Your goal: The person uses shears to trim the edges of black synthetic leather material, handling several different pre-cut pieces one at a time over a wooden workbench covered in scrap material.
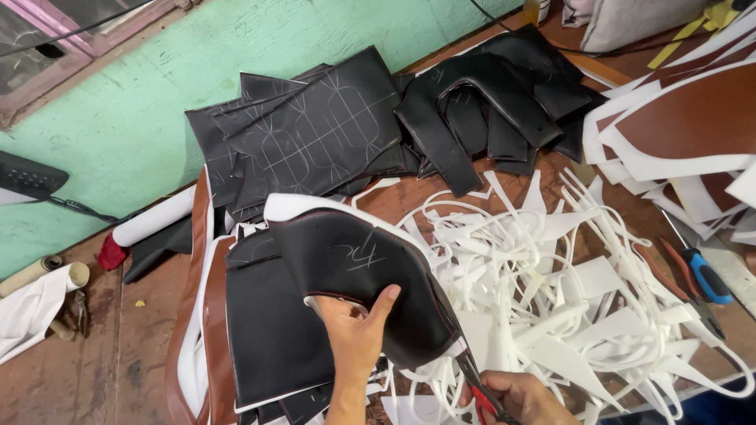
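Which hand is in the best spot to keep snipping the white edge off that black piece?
The right hand, probably. It grips the red-handled scissors, whose blades meet the lower corner of the black leather piece at its white foam edge. The left hand is busy holding that piece up, thumb on top.

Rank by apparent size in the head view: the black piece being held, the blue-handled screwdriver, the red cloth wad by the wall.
1. Black piece, largest, though it is nearest the camera.
2. Blue-handled screwdriver.
3. Red cloth wad, smallest, though farther away.
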